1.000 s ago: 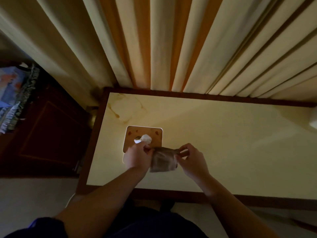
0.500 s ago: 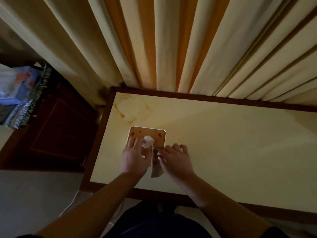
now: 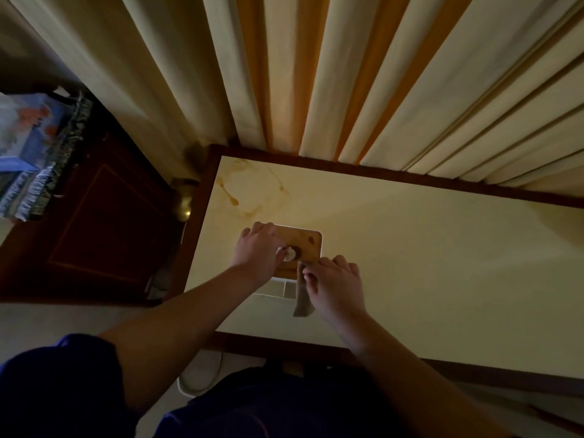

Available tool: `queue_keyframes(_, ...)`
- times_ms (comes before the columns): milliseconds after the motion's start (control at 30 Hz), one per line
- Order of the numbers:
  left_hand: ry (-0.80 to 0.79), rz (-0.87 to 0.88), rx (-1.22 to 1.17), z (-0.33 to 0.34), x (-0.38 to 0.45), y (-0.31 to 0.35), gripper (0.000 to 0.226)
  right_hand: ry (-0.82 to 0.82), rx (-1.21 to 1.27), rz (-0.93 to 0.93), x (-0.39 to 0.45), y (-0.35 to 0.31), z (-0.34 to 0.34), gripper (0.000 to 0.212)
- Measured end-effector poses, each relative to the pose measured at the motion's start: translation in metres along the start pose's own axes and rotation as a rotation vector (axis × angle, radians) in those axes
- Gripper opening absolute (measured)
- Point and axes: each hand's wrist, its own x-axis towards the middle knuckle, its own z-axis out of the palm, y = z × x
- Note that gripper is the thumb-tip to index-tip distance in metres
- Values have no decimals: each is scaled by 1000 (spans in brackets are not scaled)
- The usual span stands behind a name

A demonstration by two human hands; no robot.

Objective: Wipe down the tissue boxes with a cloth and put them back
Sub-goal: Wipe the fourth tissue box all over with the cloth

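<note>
A square tissue box (image 3: 308, 245) with a brown wooden lid and pale sides stands near the left end of the cream table (image 3: 426, 248). A white tissue (image 3: 289, 252) sticks out of its middle. My left hand (image 3: 259, 248) rests on the lid's left half, fingers curled over the far left corner. My right hand (image 3: 335, 282) grips a grey-brown cloth (image 3: 301, 298) against the box's near right corner. The cloth hangs down along the box's right side.
Cream and orange curtains (image 3: 316, 74) hang right behind the table. A dark wooden cabinet (image 3: 101, 222) stands to the left, with a fringed patterned fabric (image 3: 34, 143) on top. A brass knob (image 3: 183, 203) sits between cabinet and table. A white cable (image 3: 202, 377) lies on the floor.
My hands stopped stretching the cloth between them. The left hand moved onto the box lid, and the right hand brought the folded cloth to the box's near right corner.
</note>
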Motion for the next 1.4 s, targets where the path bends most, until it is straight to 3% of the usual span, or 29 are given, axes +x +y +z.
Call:
queue_keyframes(167, 153, 64, -56, 16, -8, -3, 32, -37, -21, 66, 4, -6, 0, 5)
queue_keyframes(267, 85, 40, -83, 26, -8, -1, 53, -93, -29, 76, 8, -9, -2, 19)
queue_keyframes(433, 28, 60, -66, 41, -7, 5, 67, -114, -61, 102, 3, -14, -3, 13)
queue_keyframes(800, 192, 91, -74, 52, -3, 3, 58, -319, -140, 113, 18, -19, -23, 19)
queue_keyframes(967, 218, 103, -91, 54, -3, 1, 58, -197, -123, 172, 42, -18, -24, 29)
queue_keyframes(1167, 265, 101, -89, 53, -3, 1, 55, -201, -182, 183, 86, -2, -18, 31)
queue_keyframes(1267, 270, 88, -88, 54, -3, 1, 55, -156, -155, 183, 80, -8, -14, 43)
queue_keyframes(1400, 268, 89, -84, 56, -3, 1, 54, -57, -196, 150, 52, -11, -7, 15)
